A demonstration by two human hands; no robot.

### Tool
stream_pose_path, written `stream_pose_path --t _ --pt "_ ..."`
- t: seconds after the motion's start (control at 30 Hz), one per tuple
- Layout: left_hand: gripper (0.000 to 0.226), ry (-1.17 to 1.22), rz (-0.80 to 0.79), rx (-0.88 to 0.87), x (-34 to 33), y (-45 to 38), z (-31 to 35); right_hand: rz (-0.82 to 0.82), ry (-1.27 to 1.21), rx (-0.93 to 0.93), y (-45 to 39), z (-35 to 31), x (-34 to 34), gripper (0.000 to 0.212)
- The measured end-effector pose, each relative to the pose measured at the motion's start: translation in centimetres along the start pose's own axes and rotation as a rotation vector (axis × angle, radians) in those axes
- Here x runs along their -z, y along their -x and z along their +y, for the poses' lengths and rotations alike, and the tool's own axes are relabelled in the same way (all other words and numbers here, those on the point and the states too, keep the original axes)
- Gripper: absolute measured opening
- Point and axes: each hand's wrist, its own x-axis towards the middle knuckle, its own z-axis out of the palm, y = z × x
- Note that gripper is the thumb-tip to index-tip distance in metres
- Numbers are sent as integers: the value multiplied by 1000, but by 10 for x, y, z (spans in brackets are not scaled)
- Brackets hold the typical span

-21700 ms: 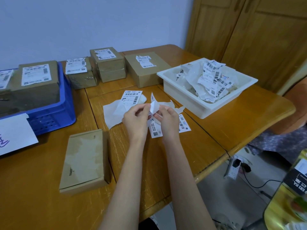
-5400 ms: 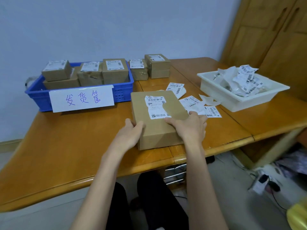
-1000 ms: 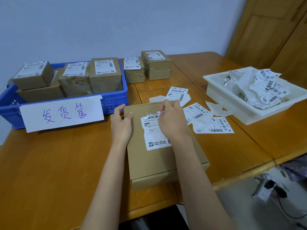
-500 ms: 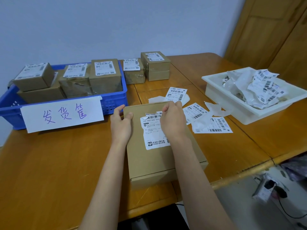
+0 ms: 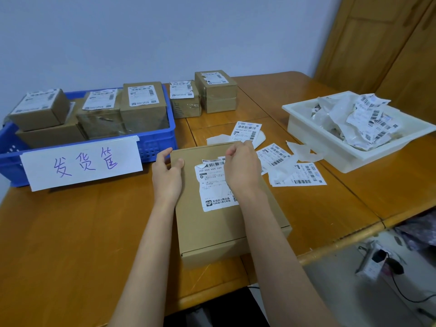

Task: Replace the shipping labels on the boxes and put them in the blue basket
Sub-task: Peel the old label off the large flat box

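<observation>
A flat brown box [image 5: 219, 227] lies on the wooden table in front of me, with a torn white shipping label [image 5: 212, 185] stuck on its top. My left hand [image 5: 166, 175] grips the box's far left corner, thumb on top. My right hand [image 5: 240, 168] covers the label's upper right part, its curled fingers pinching at the label's top edge. The blue basket [image 5: 160, 140] stands at the left with several labelled boxes inside and a handwritten paper sign [image 5: 82, 161] on its front. Fresh labels [image 5: 297, 174] lie to the right of the box.
Two small labelled boxes [image 5: 215, 90] [image 5: 184, 100] stand behind the flat box, next to the basket. A white tray [image 5: 313, 131] at the right holds crumpled old labels and backing paper. Another label sheet [image 5: 246, 131] and paper scraps lie between. The table edge runs close on the right.
Since 5.4 s ago the box was drawn nearer and both hands moved to its far end. In the last second my right hand's fingers curled tighter at the label's top edge.
</observation>
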Motion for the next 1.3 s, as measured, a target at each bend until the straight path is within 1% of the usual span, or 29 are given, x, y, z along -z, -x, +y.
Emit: stream_pose_path --t 0.1,0.17,0.27,0.4,0.7,0.83,0.97,1.1,1.2,1.3 --pt "41 4 3 0 0 0 0 -25 -14 13 1 0 -2 14" --pt "40 3 1 1 1 0 0 -35 -32 16 2 -1 -3 17" --pt "40 -3 -8 -6 1 1 0 19 -79 -26 1 1 0 13" --pt "40 -2 -7 -6 2 1 0 16 -75 0 3 1 0 17" --pt "39 1 1 -2 1 1 0 -54 6 10 0 -1 0 16" --pt "39 -1 -2 -6 2 2 0 8 -53 -14 2 0 2 17" --pt "41 0 -1 -1 1 2 1 28 -83 -24 1 1 0 13" --pt "40 -6 -2 -2 1 2 1 35 6 -11 -1 -3 -2 13" --pt "41 -16 -4 -7 1 2 0 -12 107 35 1 -6 0 14" --pt "40 -19 0 -14 1 1 0 -73 109 61 4 -6 4 16"
